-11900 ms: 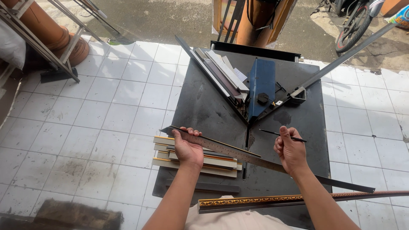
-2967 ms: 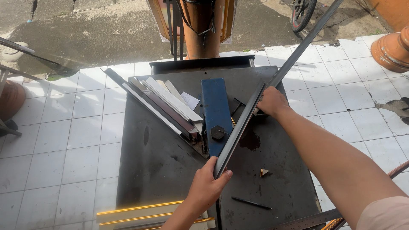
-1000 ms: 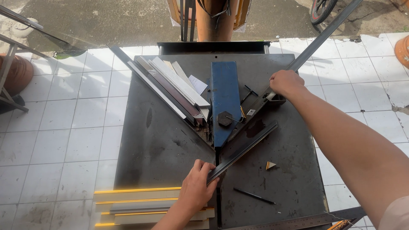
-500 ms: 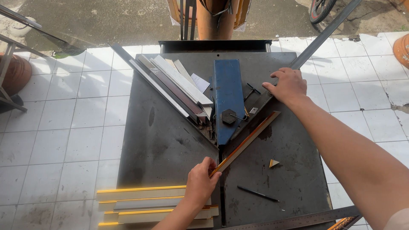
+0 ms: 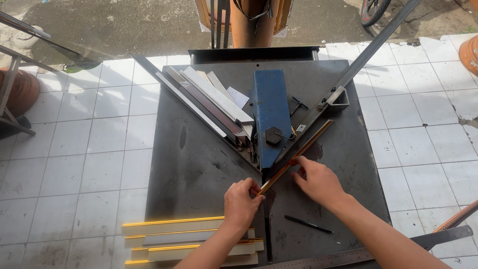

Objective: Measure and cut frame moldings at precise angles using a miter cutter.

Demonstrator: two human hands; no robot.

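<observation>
No packages, labels, signs or screens show anywhere around the blue cutter block point(image 5: 270, 112) on the dark metal worktop point(image 5: 199, 169), nor on the tiled floor beyond it.

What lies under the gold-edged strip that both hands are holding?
The gold-edged strip lies on the dark metal table, alongside the angled fence bar. The left hand and right hand cover its near end, so what is beneath there is hidden.
</observation>
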